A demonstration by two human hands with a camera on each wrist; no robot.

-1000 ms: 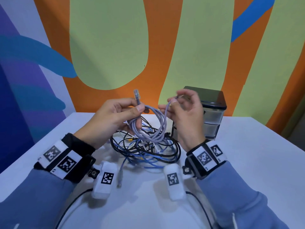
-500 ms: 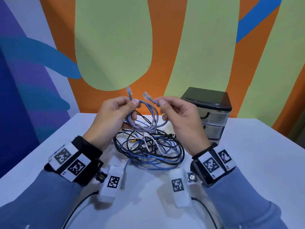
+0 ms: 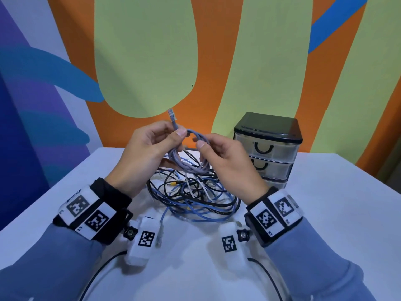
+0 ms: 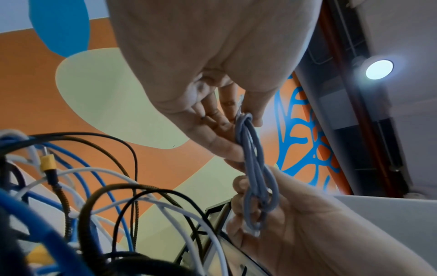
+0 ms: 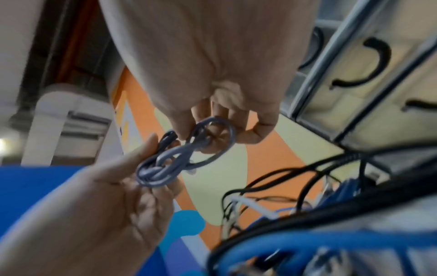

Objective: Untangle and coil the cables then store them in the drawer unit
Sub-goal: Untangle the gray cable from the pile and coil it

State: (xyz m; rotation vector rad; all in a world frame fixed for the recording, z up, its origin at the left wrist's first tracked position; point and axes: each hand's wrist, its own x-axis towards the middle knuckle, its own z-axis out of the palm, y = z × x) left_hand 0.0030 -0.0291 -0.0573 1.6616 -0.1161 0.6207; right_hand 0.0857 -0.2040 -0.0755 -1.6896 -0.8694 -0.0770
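Hands: left hand point(image 3: 149, 148) and right hand point(image 3: 225, 157) both pinch lilac cable coil point(image 3: 191, 157)
Drawer unit point(image 3: 268, 148): back of table, drawers closed, contents unclear
Tangle point(image 3: 193, 196): on table below

Looks like staged indoor workroom or data-recording studio, not home. Landmark: white table point(image 3: 325, 213). Behind table, wall mural point(image 3: 141, 61) in orange, pale green, blue, purple shapes. On table's far right part, small plastic drawer unit point(image 3: 268, 148) with black top. Tangled cable pile point(image 3: 191, 196) at table centre. Above table, wrist views show round ceiling light point(image 4: 379, 69) and wall-mounted air conditioner point(image 5: 78, 119)
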